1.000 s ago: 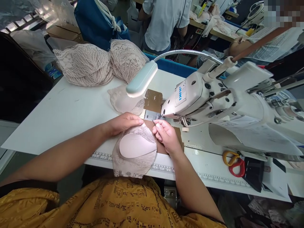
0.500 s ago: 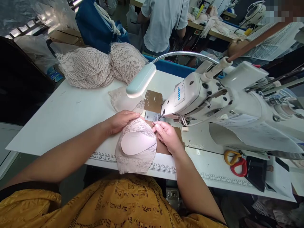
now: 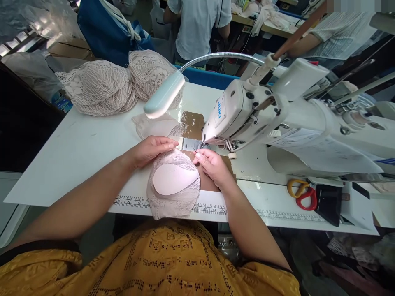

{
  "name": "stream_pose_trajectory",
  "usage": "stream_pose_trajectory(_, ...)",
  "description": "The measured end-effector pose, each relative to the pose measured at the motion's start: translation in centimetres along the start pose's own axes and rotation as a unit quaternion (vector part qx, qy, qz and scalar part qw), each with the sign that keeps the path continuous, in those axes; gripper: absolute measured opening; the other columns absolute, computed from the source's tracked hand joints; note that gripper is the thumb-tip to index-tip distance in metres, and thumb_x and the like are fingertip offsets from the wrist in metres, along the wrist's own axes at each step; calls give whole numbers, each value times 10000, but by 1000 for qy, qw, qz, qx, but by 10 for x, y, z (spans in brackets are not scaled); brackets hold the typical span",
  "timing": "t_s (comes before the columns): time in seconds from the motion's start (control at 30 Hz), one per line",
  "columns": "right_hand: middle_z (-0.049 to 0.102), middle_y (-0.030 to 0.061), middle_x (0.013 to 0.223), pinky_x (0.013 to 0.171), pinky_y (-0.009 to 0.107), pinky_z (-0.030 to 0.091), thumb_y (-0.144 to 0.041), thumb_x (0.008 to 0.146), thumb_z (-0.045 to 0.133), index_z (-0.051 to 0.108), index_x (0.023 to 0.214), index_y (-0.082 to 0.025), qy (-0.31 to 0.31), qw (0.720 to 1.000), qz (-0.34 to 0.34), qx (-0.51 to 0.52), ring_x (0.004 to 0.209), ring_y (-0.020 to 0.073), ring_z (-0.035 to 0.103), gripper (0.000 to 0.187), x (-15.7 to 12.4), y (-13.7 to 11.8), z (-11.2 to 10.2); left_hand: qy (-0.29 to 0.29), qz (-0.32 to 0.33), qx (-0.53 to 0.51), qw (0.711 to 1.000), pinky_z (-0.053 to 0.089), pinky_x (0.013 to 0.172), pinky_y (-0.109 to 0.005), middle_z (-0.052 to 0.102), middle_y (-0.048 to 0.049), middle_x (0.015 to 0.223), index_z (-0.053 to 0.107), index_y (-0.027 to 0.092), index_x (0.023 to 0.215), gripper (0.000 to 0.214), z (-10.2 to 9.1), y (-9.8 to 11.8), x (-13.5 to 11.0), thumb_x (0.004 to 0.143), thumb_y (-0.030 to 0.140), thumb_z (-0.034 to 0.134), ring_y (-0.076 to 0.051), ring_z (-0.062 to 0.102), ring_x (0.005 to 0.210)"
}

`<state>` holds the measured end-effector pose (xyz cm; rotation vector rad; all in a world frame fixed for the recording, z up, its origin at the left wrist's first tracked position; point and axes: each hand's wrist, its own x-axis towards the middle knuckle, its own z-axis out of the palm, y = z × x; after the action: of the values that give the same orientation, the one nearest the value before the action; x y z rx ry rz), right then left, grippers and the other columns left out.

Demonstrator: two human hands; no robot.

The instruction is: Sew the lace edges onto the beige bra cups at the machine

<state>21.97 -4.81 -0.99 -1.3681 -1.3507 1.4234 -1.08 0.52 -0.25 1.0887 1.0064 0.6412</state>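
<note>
With the left hand, pinching the upper edge of a lace bra cup between closed thumb and fingers. With the right hand, gripping a thin dark tool in curled fingers near the cup's upper right edge; not telling, at so small a size, tweezers from a thread snipper, nor contact with the lace from a narrow gap. Holding the cup at the front of the white sewing table, across the printed ruler strip, with lower lace hanging just past the edge. Already showing a smooth pale pad against the lace, so probably handling a partly assembled piece; not making out whether stitched all round. Working just in front of the needle plate of the JUKI sewing machine, clear of the needle, hence apparently not sewing now. Seeing a 2nd padded lace cup lying behind the left hand, and 2 heaps of lace cups farther back; not telling whether finished or waiting, so not counting done against left. Leaving the scissors untouched at the right.
</note>
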Motion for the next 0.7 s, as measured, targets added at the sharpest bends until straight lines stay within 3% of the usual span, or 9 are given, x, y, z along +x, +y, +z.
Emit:
stream_pose_trajectory(0.17, 671, 12, 831, 751, 270, 491, -485, 841, 611, 632, 985, -197, 10, 1000, 4, -15, 778, 138, 619, 322, 0, 0, 1, 6, 2, 137, 991, 492, 631, -236, 706, -24, 815, 697, 195, 1116, 383, -14, 8, -5, 796, 406, 704, -105, 597, 656)
stream_pose_trajectory(0.3, 690, 19, 838, 750, 297, 504, -517, 873, 552, 646, 984, -209, 20, 997, -8, -73, 790, 162, 646, 340, 0, 2, -2, 2, 31, 257, 966, 525, 727, -294, 719, -44, 956, 668, 215, 1165, 437, -27, 20, -17, 813, 473, 661, -172, 656, 817)
stream_pose_trajectory(0.4, 707, 38, 903, 727, 312, 514, -470, 867, 576, 661, 1010, -216, 64, 982, -72, -161, 820, 188, 657, 304, -3, 1, -2, 56, 95, 352, 930, 517, 812, -331, 722, -41, 980, 679, 220, 1147, 426, -31, 33, -23, 818, 487, 634, -213, 662, 904)
stream_pose_trajectory(0.47, 710, 52, 905, 715, 301, 514, -369, 876, 578, 673, 994, -206, 97, 948, -173, -248, 822, 188, 653, 223, -7, -1, 3, 100, 139, 396, 902, 507, 840, -345, 718, -52, 1006, 687, 205, 1128, 418, -31, 41, -18, 822, 480, 611, -235, 658, 933)
stream_pose_trajectory(0.53, 712, 59, 877, 701, 275, 509, -258, 896, 527, 679, 976, -199, 71, 895, -295, -327, 811, 175, 646, 182, -12, -5, 15, 135, 165, 430, 877, 496, 868, -366, 693, -77, 1106, 683, 187, 1129, 436, -29, 46, -5, 808, 470, 599, -270, 637, 1003)
stream_pose_trajectory(0.6, 717, 65, 952, 693, 251, 495, -195, 909, 479, 671, 991, -207, -3, 838, -383, -390, 839, 159, 641, 210, -16, -9, 30, 156, 171, 449, 863, 478, 909, -387, 636, -97, 1235, 657, 184, 1167, 484, -27, 49, 14, 771, 458, 611, -309, 587, 1110)
stream_pose_trajectory(0.7, 694, 45, 1077, 614, 234, 432, -162, 890, 494, 648, 919, -218, -131, 768, -397, -486, 800, 133, 613, 166, -18, -14, 47, 145, 140, 442, 874, 456, 930, -375, 608, -104, 1270, 620, 196, 1208, 584, -25, 48, 41, 669, 413, 684, -328, 545, 1165)
